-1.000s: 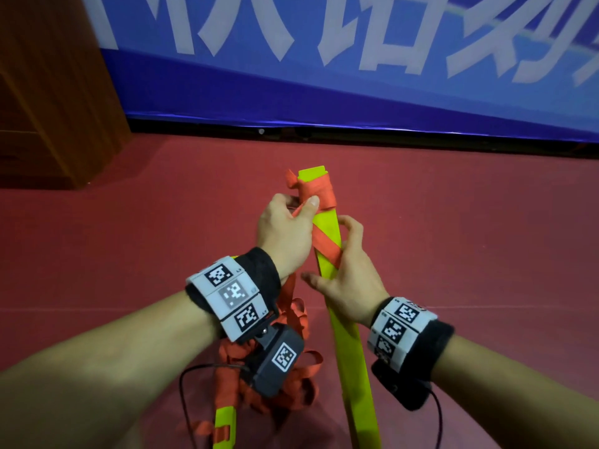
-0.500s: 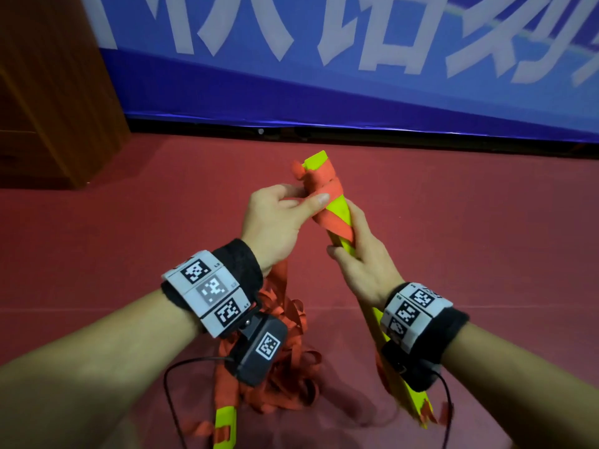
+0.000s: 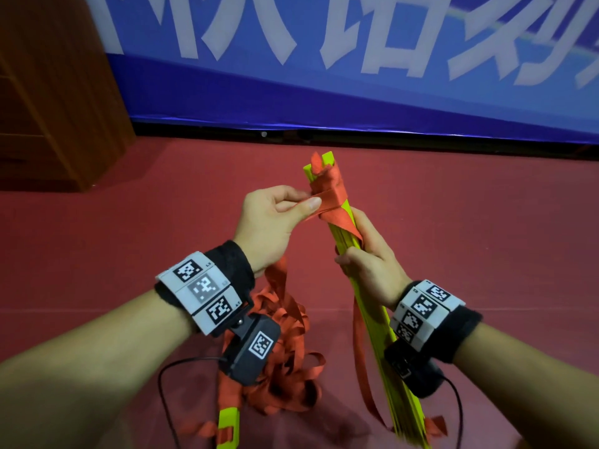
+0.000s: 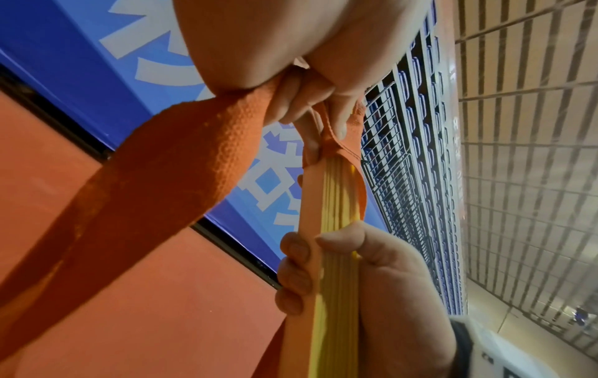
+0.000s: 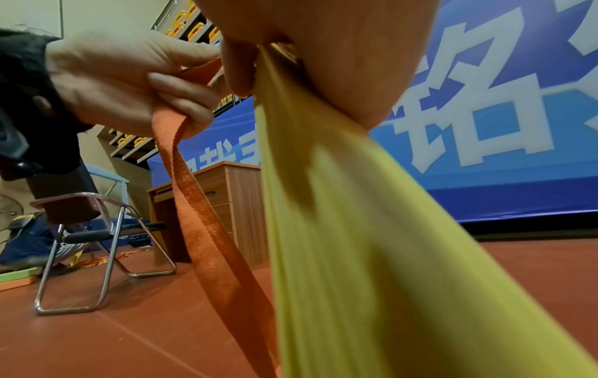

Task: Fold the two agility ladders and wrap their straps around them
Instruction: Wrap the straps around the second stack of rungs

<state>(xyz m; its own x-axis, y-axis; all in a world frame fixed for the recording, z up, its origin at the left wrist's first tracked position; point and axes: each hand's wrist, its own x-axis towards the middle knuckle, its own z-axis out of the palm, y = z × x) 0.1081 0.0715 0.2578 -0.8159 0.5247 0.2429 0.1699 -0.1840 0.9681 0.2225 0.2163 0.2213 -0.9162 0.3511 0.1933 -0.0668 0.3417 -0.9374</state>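
A stack of yellow-green ladder rungs (image 3: pixel 376 322) stands nearly upright in front of me, its top end bound by several turns of orange strap (image 3: pixel 334 202). My right hand (image 3: pixel 366 254) grips the stack around its middle (image 4: pixel 336 255). Beside the top, my left hand (image 3: pixel 275 218) pinches the strap (image 4: pixel 181 163) between thumb and fingers, and the strap trails down from that hand (image 5: pixel 207 230). The second ladder lies on the floor below my left wrist as a loose orange strap heap (image 3: pixel 288 367) with a yellow rung end (image 3: pixel 228 426) sticking out.
Red sports floor (image 3: pixel 129 241) all around. A blue banner with white characters (image 3: pixel 356 76) runs along the far wall. A wooden cabinet (image 3: pixel 55 92) stands at the left. A folding metal chair (image 5: pixel 97 245) and a wooden desk (image 5: pixel 223 204) show in the right wrist view.
The rung stack has been lifted and turned in my right hand, and the strap now wraps tighter near its top. My left hand drew the strap out to the left.
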